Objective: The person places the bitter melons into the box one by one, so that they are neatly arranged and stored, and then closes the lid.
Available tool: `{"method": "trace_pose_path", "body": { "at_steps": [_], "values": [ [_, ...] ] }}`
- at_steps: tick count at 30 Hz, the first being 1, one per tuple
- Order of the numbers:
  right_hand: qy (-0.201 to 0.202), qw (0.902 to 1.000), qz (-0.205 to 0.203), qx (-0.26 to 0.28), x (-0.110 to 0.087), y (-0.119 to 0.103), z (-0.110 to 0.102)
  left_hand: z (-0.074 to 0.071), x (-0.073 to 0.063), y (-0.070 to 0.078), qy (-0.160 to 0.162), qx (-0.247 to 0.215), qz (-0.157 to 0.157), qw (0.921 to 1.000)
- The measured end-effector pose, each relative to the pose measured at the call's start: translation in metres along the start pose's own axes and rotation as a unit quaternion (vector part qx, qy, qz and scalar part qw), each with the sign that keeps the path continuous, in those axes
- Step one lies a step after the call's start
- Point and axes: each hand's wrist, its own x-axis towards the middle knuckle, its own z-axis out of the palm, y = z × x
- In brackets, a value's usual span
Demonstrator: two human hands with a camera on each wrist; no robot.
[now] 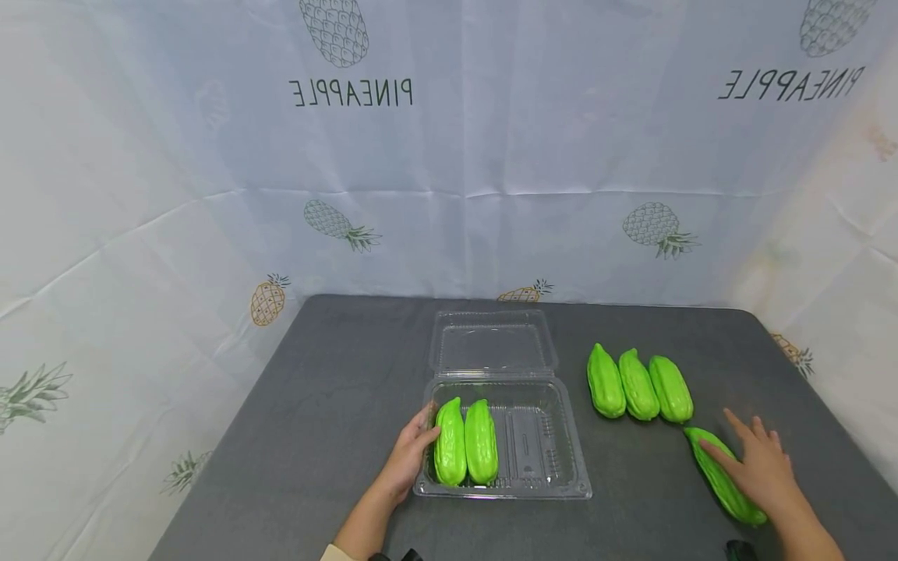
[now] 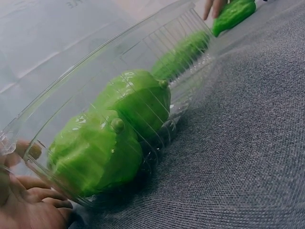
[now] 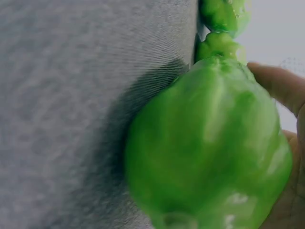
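My left hand [image 1: 407,456] grips the left wall of a clear plastic clamshell box [image 1: 533,492], thumb over the rim and fingers outside. Two bright green ridged gourds, like bitter melons, lie side by side in the box's left half: the left gourd [image 1: 450,442] and the right gourd [image 1: 481,442]. On the right, my right hand [image 1: 761,467] spreads its fingers over a slanting gourd [image 1: 730,487] on the table. The thumb lies across that gourd; in the right wrist view the gourd [image 3: 205,148] fills the middle, beside the hand.
Three more gourds [image 1: 639,386] stand in a row on the dark grey table [image 1: 337,389], between box and right hand. The box's transparent lid [image 1: 494,343] lies folded back. Behind the table hangs a pale pineapple-print cloth [image 1: 526,148]. A small dark object [image 1: 740,550] shows at the bottom edge.
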Motion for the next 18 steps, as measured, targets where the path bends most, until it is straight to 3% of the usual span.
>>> {"method": "trace_pose_path", "body": {
  "at_steps": [7,14,18],
  "values": [
    [-0.043,0.9986,-0.025,0.019,-0.002,0.008,0.007,0.0,-0.001,0.001,-0.003,0.004,0.007,1.0],
    [-0.059,0.9979,-0.025,-0.014,-0.004,0.01,0.012,0.0,-0.001,0.002,-0.002,0.007,0.002,1.0],
    [-0.049,0.9978,-0.039,-0.02,-0.008,0.011,0.014,0.0,-0.001,0.003,-0.004,0.008,0.003,1.0]
  ]
}}
